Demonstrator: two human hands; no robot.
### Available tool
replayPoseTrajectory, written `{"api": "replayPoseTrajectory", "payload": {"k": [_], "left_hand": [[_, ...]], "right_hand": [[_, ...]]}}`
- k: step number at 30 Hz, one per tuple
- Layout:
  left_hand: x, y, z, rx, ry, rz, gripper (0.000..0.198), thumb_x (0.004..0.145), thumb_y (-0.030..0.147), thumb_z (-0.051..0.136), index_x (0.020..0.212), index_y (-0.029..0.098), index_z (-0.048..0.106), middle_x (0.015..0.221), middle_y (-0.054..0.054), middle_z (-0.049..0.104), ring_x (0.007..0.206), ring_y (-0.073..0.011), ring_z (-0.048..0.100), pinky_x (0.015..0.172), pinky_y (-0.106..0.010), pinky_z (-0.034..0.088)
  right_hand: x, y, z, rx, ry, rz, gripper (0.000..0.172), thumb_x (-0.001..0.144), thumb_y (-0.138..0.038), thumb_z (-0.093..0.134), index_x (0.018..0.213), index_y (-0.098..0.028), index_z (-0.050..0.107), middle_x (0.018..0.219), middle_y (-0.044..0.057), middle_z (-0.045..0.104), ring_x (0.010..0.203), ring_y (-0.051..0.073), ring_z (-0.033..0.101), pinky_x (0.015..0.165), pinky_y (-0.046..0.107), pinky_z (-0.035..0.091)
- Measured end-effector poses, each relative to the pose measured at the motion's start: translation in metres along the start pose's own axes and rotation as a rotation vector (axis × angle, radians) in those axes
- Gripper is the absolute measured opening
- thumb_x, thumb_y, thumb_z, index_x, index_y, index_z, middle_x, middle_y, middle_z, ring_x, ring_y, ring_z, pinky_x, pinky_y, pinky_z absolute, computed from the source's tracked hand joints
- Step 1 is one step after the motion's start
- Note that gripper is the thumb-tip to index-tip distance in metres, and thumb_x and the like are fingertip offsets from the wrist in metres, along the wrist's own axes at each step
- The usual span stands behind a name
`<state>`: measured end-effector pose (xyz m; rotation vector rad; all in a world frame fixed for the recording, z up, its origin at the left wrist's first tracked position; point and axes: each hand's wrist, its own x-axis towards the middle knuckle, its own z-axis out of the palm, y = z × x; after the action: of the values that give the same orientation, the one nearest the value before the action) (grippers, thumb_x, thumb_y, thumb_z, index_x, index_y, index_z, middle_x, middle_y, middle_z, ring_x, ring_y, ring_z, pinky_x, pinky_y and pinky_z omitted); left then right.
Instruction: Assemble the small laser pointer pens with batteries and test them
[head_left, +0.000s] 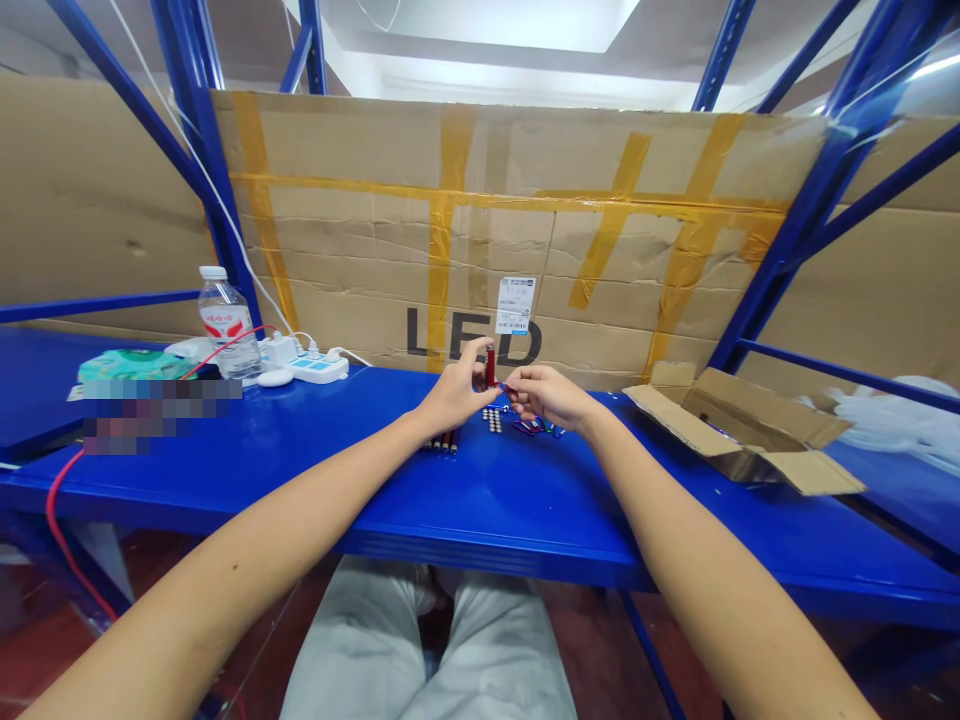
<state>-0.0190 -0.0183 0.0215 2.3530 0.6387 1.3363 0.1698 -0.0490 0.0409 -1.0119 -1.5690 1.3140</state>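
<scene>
My left hand [456, 390] holds a slim red tube [491, 366] upright between thumb and fingers, a little above the blue table. Close beside the tube's lower end, my right hand [553, 396] is closed in a pinch; a small bluish bit shows at its fingertips, too small to name. Under the hands lie several small round silver pieces [493, 422] in rows, like button cells. Colourful metal clips [531, 427] are heaped below my right hand. Several dark tubes [444, 442] lie side by side, partly hidden by my left wrist.
An open cardboard box [694, 425] stands on the right of the blue table [480, 510]. To the left are a water bottle [225, 325], a white power strip [319, 367] and a green packet [139, 367]. A large carton [360, 240] walls off the back.
</scene>
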Motion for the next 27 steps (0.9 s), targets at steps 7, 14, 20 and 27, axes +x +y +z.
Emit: {"api": "replayPoseTrajectory", "payload": {"k": [7, 14, 20, 27], "left_hand": [[-0.001, 0.002, 0.0, 0.065, -0.015, 0.028, 0.068, 0.081, 0.024, 0.063, 0.14, 0.02, 0.03, 0.077, 0.003, 0.065, 0.07, -0.0126, 0.061, 0.07, -0.026, 0.047], [-0.002, 0.001, -0.002, 0.098, -0.068, 0.009, 0.068, 0.081, 0.023, 0.062, 0.142, 0.02, 0.032, 0.077, 0.003, 0.063, 0.069, -0.0124, 0.059, 0.069, -0.025, 0.045], [0.0, -0.007, -0.005, -0.028, -0.108, -0.187, 0.076, 0.076, 0.022, 0.066, 0.144, 0.018, 0.032, 0.066, 0.006, 0.057, 0.057, -0.0117, 0.056, 0.06, -0.026, 0.045], [-0.006, -0.015, -0.003, 0.028, -0.364, -0.182, 0.075, 0.072, 0.02, 0.065, 0.142, 0.02, 0.038, 0.065, 0.006, 0.056, 0.057, -0.0136, 0.057, 0.058, -0.026, 0.044]], "right_hand": [[0.005, 0.001, 0.006, -0.04, 0.176, -0.038, 0.021, 0.069, -0.02, 0.065, 0.061, -0.018, 0.047, 0.051, -0.004, 0.042, 0.043, 0.006, 0.033, 0.039, 0.019, 0.017], [0.009, 0.008, 0.012, -0.293, 0.247, -0.158, 0.01, 0.064, -0.018, 0.055, 0.062, -0.021, 0.046, 0.043, -0.006, 0.042, 0.04, 0.009, 0.034, 0.04, 0.023, 0.025], [0.014, 0.011, -0.004, -0.749, 0.419, -0.341, 0.01, 0.069, -0.023, 0.055, 0.063, -0.02, 0.047, 0.055, -0.003, 0.05, 0.055, 0.012, 0.043, 0.053, 0.025, 0.031], [0.009, 0.011, -0.006, -1.01, 0.351, -0.333, 0.01, 0.076, -0.021, 0.052, 0.067, -0.019, 0.048, 0.063, -0.001, 0.055, 0.062, 0.013, 0.046, 0.057, 0.025, 0.031]]}}
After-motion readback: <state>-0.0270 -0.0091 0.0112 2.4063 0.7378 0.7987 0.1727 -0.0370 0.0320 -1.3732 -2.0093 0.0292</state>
